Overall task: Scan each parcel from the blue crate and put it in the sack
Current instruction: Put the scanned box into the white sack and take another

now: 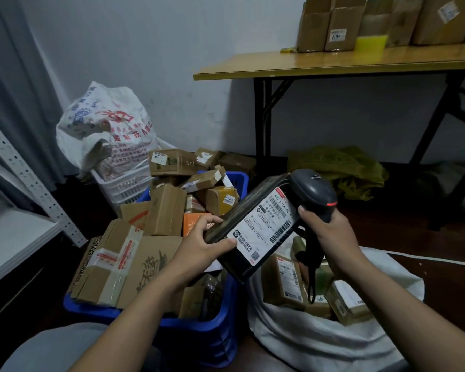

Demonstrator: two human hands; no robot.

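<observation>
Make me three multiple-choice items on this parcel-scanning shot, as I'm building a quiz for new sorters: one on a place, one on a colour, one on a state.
1. Where is the white sack relative to the blue crate?
A. Hanging on the wall
B. On the floor to its right
C. Inside it

2. What colour is the parcel in the left hand?
A. Black
B. Orange
C. Plain brown

3. What is the right hand doing?
A. Hanging idle
B. Resting on the crate
C. Gripping the scanner

Answers:
1 B, the sack lies open beside the crate's right side.
2 A, its wrap shows black around the white label.
3 C, its fingers curl round the scanner's handle.
</observation>
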